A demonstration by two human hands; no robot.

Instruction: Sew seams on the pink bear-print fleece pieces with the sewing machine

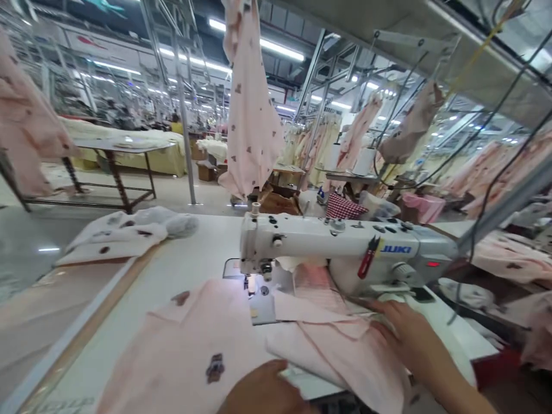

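Note:
A pale pink fabric piece (185,345) printed with small brown bear-like figures lies on the sewing table, left of and in front of the needle. My left hand (265,391) is at its lower right edge, cut off by the frame; its fingertips are mostly hidden. Folded pink fabric (336,351) lies to the right of the needle plate. My right hand (407,330) grips this folded fabric at its right end, fingers bent over the edge. The white JUKI sewing machine (302,236) stands behind both hands, its needle area lit.
Red-handled thread snips (368,259) are attached to the machine's front. More printed fabric (116,233) lies at the table's left end. A pink garment piece (252,115) hangs beyond the machine. A dark cable (487,201) runs down at the right.

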